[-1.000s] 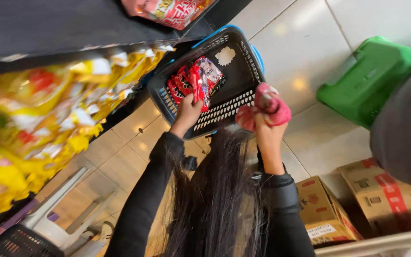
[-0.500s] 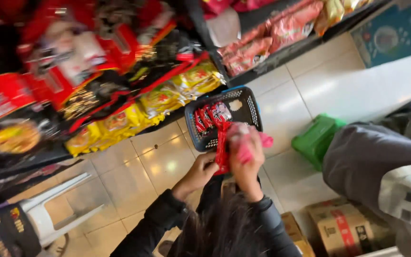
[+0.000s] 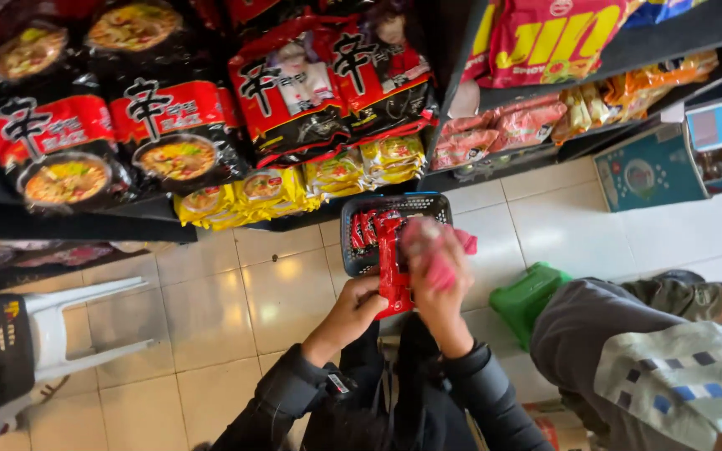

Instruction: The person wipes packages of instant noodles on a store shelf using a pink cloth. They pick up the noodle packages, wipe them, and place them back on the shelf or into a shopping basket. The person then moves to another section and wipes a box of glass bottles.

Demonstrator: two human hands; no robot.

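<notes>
My left hand (image 3: pixel 359 307) and my right hand (image 3: pixel 438 294) both grip a red noodle packet (image 3: pixel 394 280), held edge-on above the tiled floor. My right hand also clutches a pink cloth (image 3: pixel 440 250) against the packet. Just beyond my hands stands a dark shopping basket (image 3: pixel 357 230) with several more red packets (image 3: pixel 371 227) stacked inside. Black sleeves cover both my arms, and long dark hair hangs between them.
Shelves ahead carry red-and-black noodle packs (image 3: pixel 177 134), yellow packs (image 3: pixel 244 194) and pink packs (image 3: pixel 503 125). A green stool (image 3: pixel 528 299) sits right of the basket. Another person in grey (image 3: pixel 628 351) crouches at right. A white plastic chair (image 3: pixel 60 326) stands at left.
The view has tilted up from the basket toward the shelves. My hands have lifted a red packet out of the basket and hold it together in front of me.
</notes>
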